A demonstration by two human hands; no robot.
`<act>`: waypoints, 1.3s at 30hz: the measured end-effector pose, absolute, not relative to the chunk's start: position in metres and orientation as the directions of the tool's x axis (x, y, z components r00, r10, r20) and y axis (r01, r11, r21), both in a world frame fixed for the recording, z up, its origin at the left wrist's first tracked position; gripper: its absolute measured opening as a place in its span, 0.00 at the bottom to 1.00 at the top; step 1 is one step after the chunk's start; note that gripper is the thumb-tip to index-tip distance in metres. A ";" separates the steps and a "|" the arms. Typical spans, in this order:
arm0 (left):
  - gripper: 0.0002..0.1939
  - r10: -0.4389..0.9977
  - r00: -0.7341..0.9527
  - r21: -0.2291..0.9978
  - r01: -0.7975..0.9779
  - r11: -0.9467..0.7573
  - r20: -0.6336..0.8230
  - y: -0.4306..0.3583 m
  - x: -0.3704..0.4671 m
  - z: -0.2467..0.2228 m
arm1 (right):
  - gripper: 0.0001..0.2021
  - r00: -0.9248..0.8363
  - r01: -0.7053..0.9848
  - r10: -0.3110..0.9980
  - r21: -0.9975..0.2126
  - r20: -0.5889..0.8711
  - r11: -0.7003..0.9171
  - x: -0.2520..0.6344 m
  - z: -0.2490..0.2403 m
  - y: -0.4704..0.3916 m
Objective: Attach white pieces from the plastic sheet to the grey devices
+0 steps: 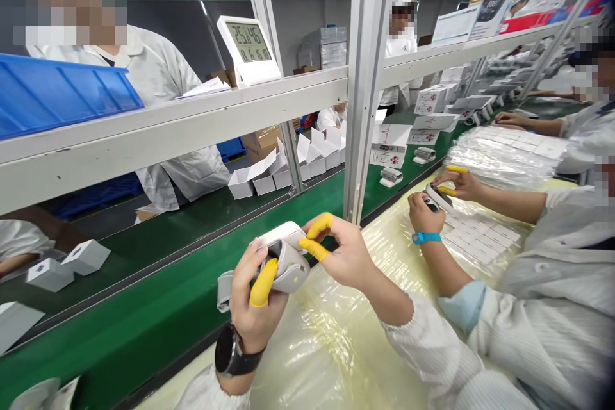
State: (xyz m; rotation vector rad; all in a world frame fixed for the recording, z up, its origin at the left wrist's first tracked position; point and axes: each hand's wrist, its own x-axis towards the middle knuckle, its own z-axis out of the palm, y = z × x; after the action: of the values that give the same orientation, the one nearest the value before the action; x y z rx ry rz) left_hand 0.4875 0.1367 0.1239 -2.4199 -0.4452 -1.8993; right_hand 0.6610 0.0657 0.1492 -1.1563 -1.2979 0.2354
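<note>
My left hand [259, 298], with a yellow finger cot on the thumb and a black watch at the wrist, is closed around a white wrist blood pressure monitor with a rolled grey cuff [293, 269]. My right hand [343, 250] comes from the right. Its thumb and index finger, both in yellow cots, pinch at the monitor's right end; the exact contact is partly hidden. Just behind my left hand, another grey cuffed monitor [225, 291] lies on the green conveyor belt [158, 327], mostly covered by the hand.
A yellowish plastic-covered worktop [346, 346] lies under my forearms. To the right, a co-worker's hands [444, 195] hold a similar monitor. Open white boxes [264, 176] stand along the belt. A metal post [368, 90] and shelf rail [192, 122] rise ahead, with a blue bin [62, 96].
</note>
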 end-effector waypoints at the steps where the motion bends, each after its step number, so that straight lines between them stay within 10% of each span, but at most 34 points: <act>1: 0.33 0.213 0.217 0.160 0.239 -0.958 0.953 0.138 0.487 0.123 | 0.13 0.359 0.372 0.736 -0.811 0.574 0.451 0.661 0.147 0.069; 8: 0.30 0.237 0.270 0.166 0.259 -0.951 0.933 0.141 0.477 0.111 | 0.44 0.226 -0.036 0.899 -0.919 0.375 0.393 0.661 0.126 0.092; 22: 0.25 0.764 0.491 0.438 0.628 -0.643 0.419 0.239 0.353 0.044 | 0.25 0.190 0.101 0.972 -0.988 0.138 0.120 0.611 0.003 0.132; 32: 0.44 0.747 0.649 0.539 0.581 -0.610 0.146 0.282 0.348 0.037 | 0.20 0.059 0.288 0.992 -0.954 0.108 0.086 0.590 -0.038 0.102; 39: 0.18 0.807 0.589 0.704 0.557 -0.441 0.039 0.190 0.176 0.104 | 0.20 0.149 0.354 0.975 -0.930 0.165 0.103 0.556 -0.008 0.084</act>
State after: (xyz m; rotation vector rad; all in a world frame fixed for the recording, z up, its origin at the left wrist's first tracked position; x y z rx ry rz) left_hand 0.1763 0.1902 0.1045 -3.3480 -1.6674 -0.7647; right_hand 0.5556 0.0835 -0.0079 -1.4306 -1.3817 0.7887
